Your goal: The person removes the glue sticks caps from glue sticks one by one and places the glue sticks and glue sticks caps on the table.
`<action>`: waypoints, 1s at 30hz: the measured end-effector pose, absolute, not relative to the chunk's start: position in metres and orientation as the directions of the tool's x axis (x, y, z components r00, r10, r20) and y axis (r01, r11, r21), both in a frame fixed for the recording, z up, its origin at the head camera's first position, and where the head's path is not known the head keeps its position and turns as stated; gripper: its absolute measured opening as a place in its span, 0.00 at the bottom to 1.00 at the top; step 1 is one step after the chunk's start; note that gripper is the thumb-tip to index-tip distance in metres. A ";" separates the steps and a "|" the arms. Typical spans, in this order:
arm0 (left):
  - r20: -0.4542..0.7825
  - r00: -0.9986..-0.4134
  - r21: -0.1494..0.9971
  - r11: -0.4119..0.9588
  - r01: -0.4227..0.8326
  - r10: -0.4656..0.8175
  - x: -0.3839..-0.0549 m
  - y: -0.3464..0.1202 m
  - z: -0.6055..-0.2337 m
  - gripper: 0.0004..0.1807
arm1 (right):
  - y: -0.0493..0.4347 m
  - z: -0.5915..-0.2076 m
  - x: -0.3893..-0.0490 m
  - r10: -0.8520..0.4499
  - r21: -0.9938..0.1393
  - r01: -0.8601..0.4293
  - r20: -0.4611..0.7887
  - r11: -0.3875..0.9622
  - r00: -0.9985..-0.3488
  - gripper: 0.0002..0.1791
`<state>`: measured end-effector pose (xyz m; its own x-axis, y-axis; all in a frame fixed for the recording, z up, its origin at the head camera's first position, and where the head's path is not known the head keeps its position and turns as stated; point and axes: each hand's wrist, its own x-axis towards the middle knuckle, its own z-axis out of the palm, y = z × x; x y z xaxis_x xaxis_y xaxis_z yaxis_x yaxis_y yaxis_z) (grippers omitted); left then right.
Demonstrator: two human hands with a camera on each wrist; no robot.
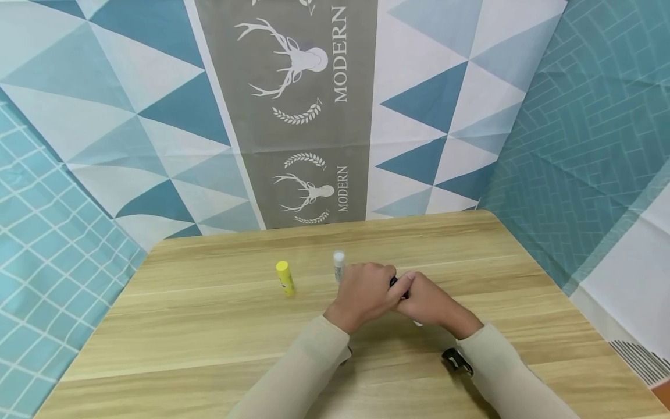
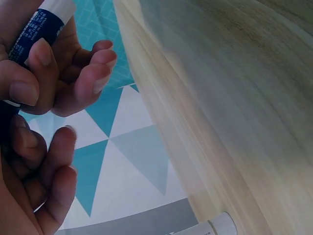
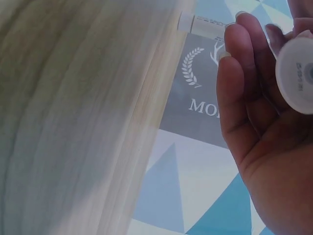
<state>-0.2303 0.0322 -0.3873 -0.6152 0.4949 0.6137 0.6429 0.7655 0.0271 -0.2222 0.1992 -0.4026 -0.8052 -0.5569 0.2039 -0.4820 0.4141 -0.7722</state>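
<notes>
Both hands meet over the table around one dark blue glue stick (image 2: 36,32) with a white base. My left hand (image 1: 364,293) grips its dark end, and my right hand (image 1: 426,299) holds the part towards the white base. Most of the tube is hidden by the fingers in the head view. In the right wrist view the round white base (image 3: 295,73) faces the camera. Just beyond the left hand stands a white glue stick (image 1: 339,265), partly covered by that hand. Further left, a yellow glue stick (image 1: 285,278) stands upright.
The wooden table (image 1: 209,331) is backed by a patterned cloth (image 1: 419,105) with triangles and deer heads. Blue tile-print cloths (image 1: 591,134) hang at both sides. A black band (image 1: 457,361) shows at the right wrist.
</notes>
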 end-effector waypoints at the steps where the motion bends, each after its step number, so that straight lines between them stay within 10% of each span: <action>1: 0.619 -0.611 0.024 0.765 0.644 0.494 -0.230 0.032 -0.387 0.32 | 0.199 -0.402 -0.222 -0.550 -0.768 -0.480 0.203 0.424 -0.810 0.17; 30: 0.713 -0.454 -0.153 0.750 0.644 0.535 -0.231 0.029 -0.385 0.26 | 0.199 -0.403 -0.214 -0.476 -0.706 -0.442 0.167 0.553 -0.864 0.18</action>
<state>-0.2310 0.0291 -0.3846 -0.4542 0.5348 0.7125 0.6437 0.7499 -0.1525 -0.2138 0.1992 -0.4027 -0.8636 -0.4756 0.1673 -0.4415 0.5532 -0.7064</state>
